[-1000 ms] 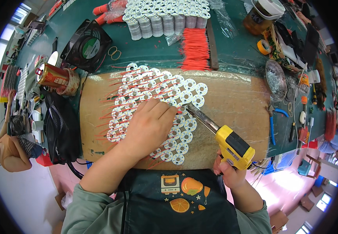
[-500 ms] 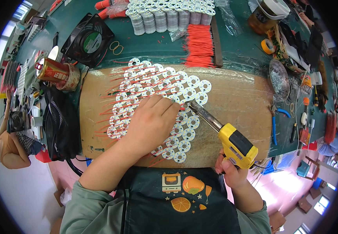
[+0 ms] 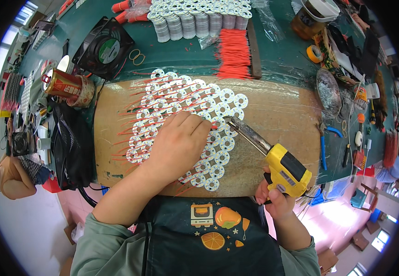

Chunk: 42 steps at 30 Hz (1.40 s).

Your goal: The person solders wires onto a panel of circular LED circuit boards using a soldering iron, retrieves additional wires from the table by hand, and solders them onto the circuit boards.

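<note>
White ring-shaped LED circuit boards (image 3: 236,100) lie in slanting rows on a brown work board (image 3: 277,119), many with thin red wires (image 3: 128,120) trailing left. Over the middle of them rests my left hand (image 3: 181,140), its fingers pinched on a red wire (image 3: 214,127) that shows just past the fingertips. A yellow and black soldering gun (image 3: 287,171) is gripped by its handle in my right hand (image 3: 276,200). Its dark metal tip points up and left, near the boards just right of my left fingertips. Whether the tip touches a board I cannot tell.
Beyond the work board stand stacked ring boards (image 3: 188,25) and a pile of red wires (image 3: 234,53) against a dark bar. A black fan (image 3: 103,48) and a drink can (image 3: 63,83) sit at left. At right are a metal dish (image 3: 329,94) and blue-handled pliers (image 3: 323,147).
The soldering gun has shifted slightly to the right and its tip has risen a little from its earlier spot. My left hand has hardly moved.
</note>
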Tool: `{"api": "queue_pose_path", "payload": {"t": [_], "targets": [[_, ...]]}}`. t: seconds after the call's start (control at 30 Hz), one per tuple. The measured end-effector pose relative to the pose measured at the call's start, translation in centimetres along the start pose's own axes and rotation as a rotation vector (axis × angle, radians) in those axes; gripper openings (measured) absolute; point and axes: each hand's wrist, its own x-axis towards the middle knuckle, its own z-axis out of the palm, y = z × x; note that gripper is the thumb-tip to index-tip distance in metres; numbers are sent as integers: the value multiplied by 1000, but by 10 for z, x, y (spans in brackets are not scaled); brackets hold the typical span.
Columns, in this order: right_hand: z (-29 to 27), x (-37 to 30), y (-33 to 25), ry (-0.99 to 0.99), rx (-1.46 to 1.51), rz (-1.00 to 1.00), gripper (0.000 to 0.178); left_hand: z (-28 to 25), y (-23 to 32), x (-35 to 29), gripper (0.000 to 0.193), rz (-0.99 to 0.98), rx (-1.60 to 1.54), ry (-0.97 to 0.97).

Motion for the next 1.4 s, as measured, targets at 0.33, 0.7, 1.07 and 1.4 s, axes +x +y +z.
{"api": "queue_pose_path", "payload": {"t": [0.33, 0.7, 1.07, 1.4], "targets": [[-7, -7, 1, -135, 65, -23, 38, -14, 8, 6, 19, -47, -53, 55], [-18, -16, 9, -67, -191, 20, 71, 0, 6, 2, 20, 0, -61, 29], [-20, -15, 11, -61, -240, 11, 53, 0, 7, 2, 21, -3, -65, 17], [-15, -14, 5, -37, -221, 21, 53, 1, 7, 3, 20, 4, -72, 20]]}}
